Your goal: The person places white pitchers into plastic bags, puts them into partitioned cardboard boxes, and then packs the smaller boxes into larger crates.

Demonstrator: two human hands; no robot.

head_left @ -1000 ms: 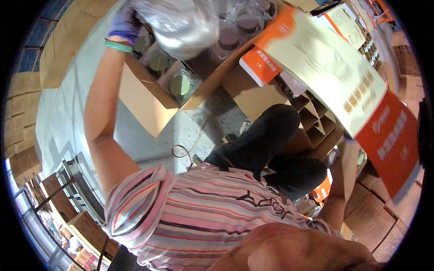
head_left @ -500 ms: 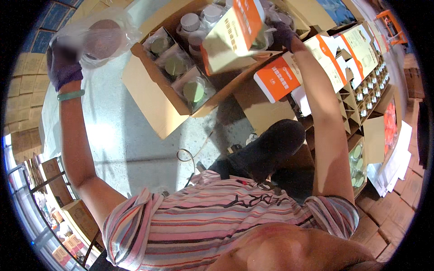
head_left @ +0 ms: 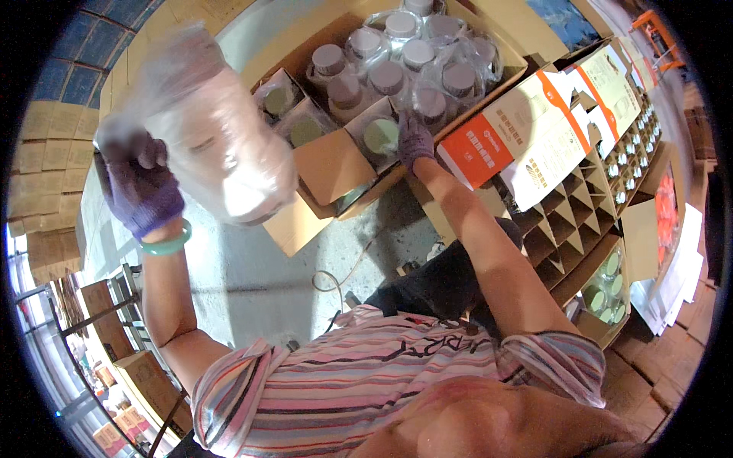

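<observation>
My left hand (head_left: 141,179), in a purple knitted glove with a green bangle at the wrist, is raised at the left with curled fingers. It holds a large pale jar (head_left: 229,145) wrapped in clear plastic, blurred by motion. My right hand (head_left: 414,141), gloved alike, reaches to the near side of an open carton (head_left: 378,189). Its fingers are drawn together beside a green-lidded jar (head_left: 380,136); whatever they grip is hidden. Several plastic-wrapped jars with grey-white lids (head_left: 385,78) fill the carton. More green lids (head_left: 308,132) show along its left side, and a brown flap (head_left: 333,172) stands near them.
Orange-and-white printed cardboard (head_left: 534,137) lies right of the carton, over brown dividers (head_left: 561,229). A box of green-lidded jars (head_left: 603,298) is farther right. A thin cord (head_left: 330,276) lies on the pale floor (head_left: 237,298). Cartons (head_left: 46,179) are stacked at the left.
My left hand has come down and right, the wrapped jar swinging rightward toward the carton. My right hand has moved left and nearer. The orange-and-white box no longer stands over the jars.
</observation>
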